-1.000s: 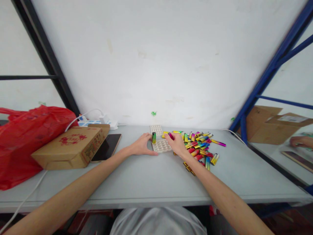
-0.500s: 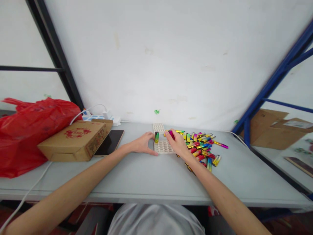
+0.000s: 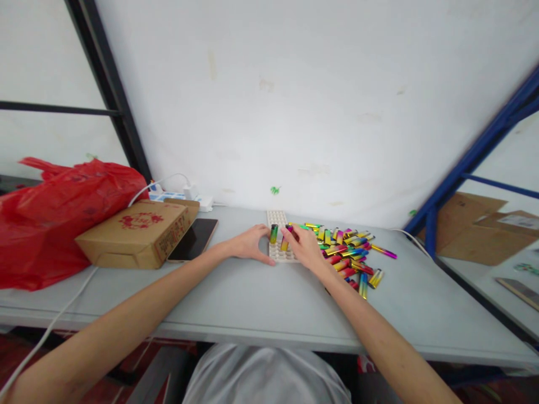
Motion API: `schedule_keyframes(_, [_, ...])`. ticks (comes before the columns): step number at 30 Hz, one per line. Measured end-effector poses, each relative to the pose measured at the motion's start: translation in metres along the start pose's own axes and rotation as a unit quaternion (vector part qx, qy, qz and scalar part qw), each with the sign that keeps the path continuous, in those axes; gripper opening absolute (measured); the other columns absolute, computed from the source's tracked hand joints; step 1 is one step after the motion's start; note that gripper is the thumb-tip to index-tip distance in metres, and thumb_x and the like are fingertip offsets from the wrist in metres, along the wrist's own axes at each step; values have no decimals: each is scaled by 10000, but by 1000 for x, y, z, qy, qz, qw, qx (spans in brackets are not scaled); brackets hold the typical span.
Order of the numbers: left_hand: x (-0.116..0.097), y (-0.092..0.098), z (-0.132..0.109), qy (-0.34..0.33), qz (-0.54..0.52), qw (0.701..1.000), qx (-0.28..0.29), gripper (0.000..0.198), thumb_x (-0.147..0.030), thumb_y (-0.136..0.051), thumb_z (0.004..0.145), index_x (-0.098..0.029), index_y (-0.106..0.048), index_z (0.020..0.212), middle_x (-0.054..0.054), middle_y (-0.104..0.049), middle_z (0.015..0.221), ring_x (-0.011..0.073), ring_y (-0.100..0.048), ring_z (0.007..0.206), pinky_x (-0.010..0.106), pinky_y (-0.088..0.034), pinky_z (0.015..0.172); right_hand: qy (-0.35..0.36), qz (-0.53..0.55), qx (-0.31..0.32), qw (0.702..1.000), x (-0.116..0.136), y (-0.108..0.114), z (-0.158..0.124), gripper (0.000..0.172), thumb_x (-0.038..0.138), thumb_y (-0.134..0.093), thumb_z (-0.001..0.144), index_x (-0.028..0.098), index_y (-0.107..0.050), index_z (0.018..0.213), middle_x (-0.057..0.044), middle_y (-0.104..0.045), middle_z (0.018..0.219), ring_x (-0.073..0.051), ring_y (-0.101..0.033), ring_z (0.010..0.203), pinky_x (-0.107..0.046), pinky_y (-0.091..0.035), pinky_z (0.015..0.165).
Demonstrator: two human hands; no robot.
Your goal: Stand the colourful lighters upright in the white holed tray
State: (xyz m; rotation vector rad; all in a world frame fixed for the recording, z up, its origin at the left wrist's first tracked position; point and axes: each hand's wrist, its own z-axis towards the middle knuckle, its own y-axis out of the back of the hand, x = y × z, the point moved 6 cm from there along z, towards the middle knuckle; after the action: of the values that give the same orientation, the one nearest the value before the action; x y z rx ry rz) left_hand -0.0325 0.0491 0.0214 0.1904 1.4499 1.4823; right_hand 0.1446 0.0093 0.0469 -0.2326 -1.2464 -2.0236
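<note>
Below frame centre, the right hand [image 3: 306, 247] has its grip on a purple-and-gold lighter [image 3: 284, 244] over a white tray [image 3: 278, 256]; the left hand [image 3: 251, 244] spreads unclenched beside the tray. The lighter seems light, rigid, slick: pinch near its top.

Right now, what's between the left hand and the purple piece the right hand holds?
In the head view, a green piece stands upright at the pale tray, between the left hand and the purple piece.

Workshop, probably; metal-framed workbench [image 3: 244, 303]
</note>
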Motion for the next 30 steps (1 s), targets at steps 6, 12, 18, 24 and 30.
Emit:
schedule_keyframes(6, [-1,-1,1,7,0,1000,13,881,-713,-915,620,-179,-681,1280,149,-660,1326,378,-609,1250,475,-468,1127,-6,43,60,997,-5,-14,1,417,529,-499,1103,218,-661,877,-46,-762,798,-199,-697,701,-295,-483,713])
schedule_keyframes(12, [3,-1,0,9,5,1000,-3,838,-747,-909,598,-214,-692,1207,114,-672,1300,368,-620,1227,463,-484,1104,71,-113,64,989,0,-25,5,376,499,-520,1109,186,-675,973,-125,-755,994,-255,-688,930,-345,-479,851])
schedule_keyframes(18, [1,0,0,-1,-2,1000,1,804,-752,-898,613,-212,-688,1171,111,-679,1271,363,-628,1197,461,-500,1074,87,-184,96,974,10,-29,1,361,511,-585,1079,177,-700,1005,-122,-740,987,-261,-673,954,-357,-450,890])
schedule_keyframes(24, [2,1,1,6,12,1000,7,817,-777,-890,606,-207,-677,1151,104,-669,1222,358,-633,1171,456,-505,1058,74,-145,82,983,-12,12,4,346,456,-556,1106,184,-721,970,-71,-747,928,-206,-668,871,-302,-438,825])
schedule_keyframes(30, [2,2,0,11,10,1000,13,814,-776,-881,622,-208,-663,1163,107,-659,1252,354,-624,1209,432,-498,1075,5,-149,186,971,-54,68,-5,148,220,-645,1024,184,-788,1022,-81,-792,952,-222,-719,840,-305,-496,792])
